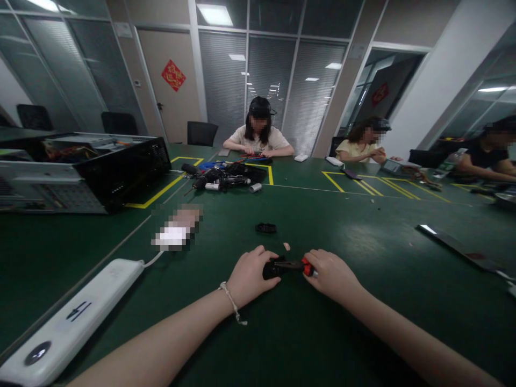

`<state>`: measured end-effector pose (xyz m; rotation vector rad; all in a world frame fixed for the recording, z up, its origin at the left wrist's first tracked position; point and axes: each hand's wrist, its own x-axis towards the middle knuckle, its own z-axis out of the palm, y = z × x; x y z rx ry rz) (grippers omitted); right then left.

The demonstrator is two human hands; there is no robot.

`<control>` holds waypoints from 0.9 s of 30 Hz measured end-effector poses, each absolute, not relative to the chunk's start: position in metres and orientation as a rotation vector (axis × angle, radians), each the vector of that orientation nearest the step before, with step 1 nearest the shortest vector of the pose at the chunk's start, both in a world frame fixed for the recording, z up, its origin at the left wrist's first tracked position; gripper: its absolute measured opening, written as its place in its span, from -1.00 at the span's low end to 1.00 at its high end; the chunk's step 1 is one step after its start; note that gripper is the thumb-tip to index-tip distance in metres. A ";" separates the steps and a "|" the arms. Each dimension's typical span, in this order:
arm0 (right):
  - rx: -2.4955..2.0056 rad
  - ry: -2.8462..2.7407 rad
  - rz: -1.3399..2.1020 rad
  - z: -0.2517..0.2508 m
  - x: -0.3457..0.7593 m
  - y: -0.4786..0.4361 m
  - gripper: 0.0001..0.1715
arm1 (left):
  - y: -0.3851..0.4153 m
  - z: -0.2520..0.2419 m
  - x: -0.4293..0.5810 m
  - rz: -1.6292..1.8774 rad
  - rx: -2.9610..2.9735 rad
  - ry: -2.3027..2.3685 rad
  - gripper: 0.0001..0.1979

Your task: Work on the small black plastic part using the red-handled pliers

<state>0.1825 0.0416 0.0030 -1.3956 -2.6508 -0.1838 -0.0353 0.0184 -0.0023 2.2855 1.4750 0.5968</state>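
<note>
My left hand (250, 275) is closed around a small black part (271, 269) on the green table (282, 333). My right hand (330, 274) grips a red-handled tool (307, 268) whose dark shaft (288, 265) reaches into the black part. Both hands rest low on the table, close together. Just beyond them lie a small beige bit (286, 246) and a black piece (265, 228).
A white power strip (72, 317) lies at my left with its cable. An open black computer case (100, 166) stands at the far left. A heap of tools and cables (226, 177) sits mid-table. Three people work at the far side. A dark flat strip (455, 244) lies to the right.
</note>
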 end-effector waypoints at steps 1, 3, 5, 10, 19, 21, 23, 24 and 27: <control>-1.400 -2.649 -0.184 0.003 0.183 0.042 -0.83 | 0.018 -0.002 -0.035 0.602 2.287 1.470 -0.59; -1.406 -2.645 -0.180 0.002 0.184 0.042 -0.82 | 0.019 -0.003 -0.035 0.612 2.284 1.470 -0.58; -1.394 -2.645 -0.176 0.000 0.185 0.042 -0.81 | 0.019 -0.005 -0.034 0.610 2.282 1.478 -0.58; -1.353 -2.639 -0.196 -0.005 0.188 0.045 -0.82 | 0.019 -0.007 -0.034 0.602 2.266 1.488 -0.57; -1.364 -2.636 -0.246 -0.005 0.184 0.043 -0.82 | 0.019 -0.008 -0.034 0.618 2.275 1.483 -0.57; -1.364 -2.633 -0.253 -0.004 0.183 0.042 -0.82 | 0.019 -0.007 -0.034 0.595 2.276 1.496 -0.58; -1.361 -2.631 -0.251 -0.003 0.183 0.041 -0.82 | 0.018 -0.005 -0.034 0.583 2.273 1.498 -0.58; -1.364 -2.629 -0.249 -0.003 0.183 0.041 -0.82 | 0.018 -0.005 -0.034 0.583 2.272 1.496 -0.58; -1.378 -2.628 -0.237 -0.003 0.182 0.040 -0.82 | 0.018 -0.005 -0.035 0.608 2.270 1.475 -0.59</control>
